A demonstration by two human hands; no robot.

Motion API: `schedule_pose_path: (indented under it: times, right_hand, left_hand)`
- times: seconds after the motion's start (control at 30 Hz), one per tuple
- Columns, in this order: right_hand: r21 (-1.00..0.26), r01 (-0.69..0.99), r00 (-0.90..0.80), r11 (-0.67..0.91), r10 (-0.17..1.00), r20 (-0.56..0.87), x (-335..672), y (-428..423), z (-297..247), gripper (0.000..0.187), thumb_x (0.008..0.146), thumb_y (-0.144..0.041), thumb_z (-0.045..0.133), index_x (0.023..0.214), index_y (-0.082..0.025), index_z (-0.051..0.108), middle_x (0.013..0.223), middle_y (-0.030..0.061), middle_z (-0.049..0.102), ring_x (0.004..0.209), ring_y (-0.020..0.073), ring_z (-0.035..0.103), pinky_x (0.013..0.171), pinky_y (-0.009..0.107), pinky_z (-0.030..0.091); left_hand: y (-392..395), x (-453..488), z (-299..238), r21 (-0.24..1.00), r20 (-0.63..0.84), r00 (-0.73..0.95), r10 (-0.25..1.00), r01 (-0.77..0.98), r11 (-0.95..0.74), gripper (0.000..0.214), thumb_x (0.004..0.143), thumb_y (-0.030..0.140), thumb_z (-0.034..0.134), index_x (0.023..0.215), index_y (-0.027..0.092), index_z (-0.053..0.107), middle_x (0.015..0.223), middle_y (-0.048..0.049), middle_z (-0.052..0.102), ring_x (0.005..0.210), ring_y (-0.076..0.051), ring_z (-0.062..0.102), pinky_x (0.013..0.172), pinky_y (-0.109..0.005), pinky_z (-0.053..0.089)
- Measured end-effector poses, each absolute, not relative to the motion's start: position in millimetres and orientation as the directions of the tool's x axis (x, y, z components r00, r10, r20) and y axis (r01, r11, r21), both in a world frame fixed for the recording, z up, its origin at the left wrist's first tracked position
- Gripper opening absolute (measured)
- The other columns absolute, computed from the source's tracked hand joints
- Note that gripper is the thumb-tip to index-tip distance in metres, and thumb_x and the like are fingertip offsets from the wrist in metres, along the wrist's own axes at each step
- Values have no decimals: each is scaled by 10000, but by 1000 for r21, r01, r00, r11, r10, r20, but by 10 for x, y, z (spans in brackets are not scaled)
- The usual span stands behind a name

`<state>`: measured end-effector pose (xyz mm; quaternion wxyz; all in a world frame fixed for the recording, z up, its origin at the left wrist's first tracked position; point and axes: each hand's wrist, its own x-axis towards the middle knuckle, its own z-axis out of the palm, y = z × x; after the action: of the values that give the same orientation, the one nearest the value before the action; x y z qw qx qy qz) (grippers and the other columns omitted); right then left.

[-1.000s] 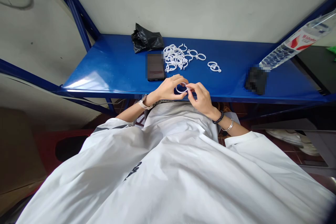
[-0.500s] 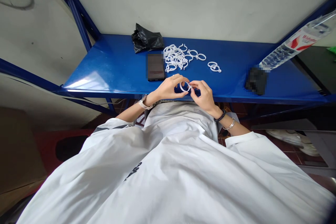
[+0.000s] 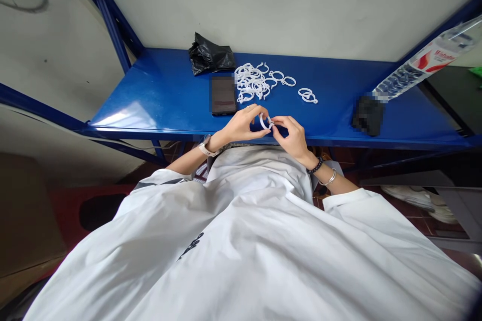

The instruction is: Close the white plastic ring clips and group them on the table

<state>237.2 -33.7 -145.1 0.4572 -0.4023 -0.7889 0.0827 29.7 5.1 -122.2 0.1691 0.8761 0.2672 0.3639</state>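
Between my hands, just above the front edge of the blue table point(image 3: 169, 105), is a white plastic curtain ring point(image 3: 262, 122). My left hand point(image 3: 244, 125) curls round its left side, with thumb and index finger gripping the rim at bottom and top. The fingertips of my right hand point(image 3: 291, 136) pinch the ring's right end, where a small clasp or eyelet seems to be; they partly hide it. Beyond my hands lies a pile of similar white rings point(image 3: 251, 81). A pair of rings point(image 3: 308, 95) lies apart to the right.
A dark phone-like slab point(image 3: 223, 96) lies left of the pile, with a crumpled black plastic bag point(image 3: 211, 55) behind it. On the right are a clear water bottle point(image 3: 417, 65) and a blurred black object point(image 3: 368, 115). A pale wall point(image 3: 263, 5) stands behind the table.
The ring in my hands has turned and now looks narrower. My left hand's fingers have shifted slightly; the pile and the other things lie as before.
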Motion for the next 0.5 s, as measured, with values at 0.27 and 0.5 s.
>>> schedule_pose_path:
  times: [0.27,0.5]
  right_hand:
    - [-482,587,-258,651,714,651,2384,-299,-1451,66,924,-202,575,956,-236,622,893,60,697,861,232,672,770,368,567]
    - [-477,601,-262,641,722,640,2376,-298,-1445,46,927,-216,575,928,-239,615,869,53,681,845,228,653,762,360,556]
  left_hand:
    - [58,303,-1234,505,519,600,609,361,-784,385,883,443,615,1138,161,556,1074,-116,668,901,-197,659,674,-274,516]
    - [67,306,-1237,501,489,604,629,395,-770,477,897,423,593,1290,163,519,1109,-114,684,982,-218,672,762,-293,533]
